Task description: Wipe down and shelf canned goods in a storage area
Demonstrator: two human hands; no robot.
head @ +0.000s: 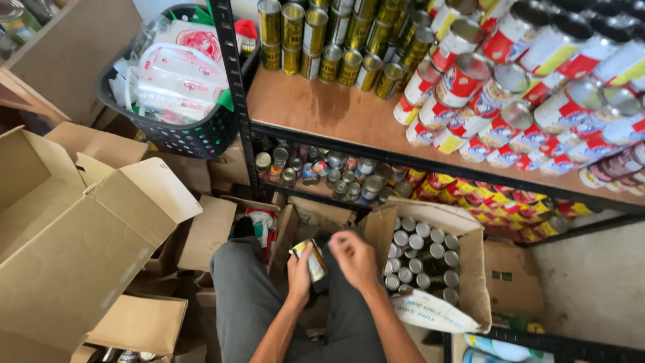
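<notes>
My left hand (299, 274) grips a small tin can (311, 259) with a yellow label, held over my lap. My right hand (354, 259) hovers just right of the can with its fingers loosely curled and nothing in it. Immediately to the right stands an open cardboard box (470, 269) packed with several upright silver-topped cans (420, 259). My legs in grey trousers (245, 302) fill the lower middle of the view.
A black metal shelf (349, 114) holds gold cans (336, 40) and red-and-white cans (510, 87), with more tins on the lower level (336, 171). A dark plastic basket (181, 131) of white packets sits at left. Empty open cardboard boxes (74, 235) crowd the left floor.
</notes>
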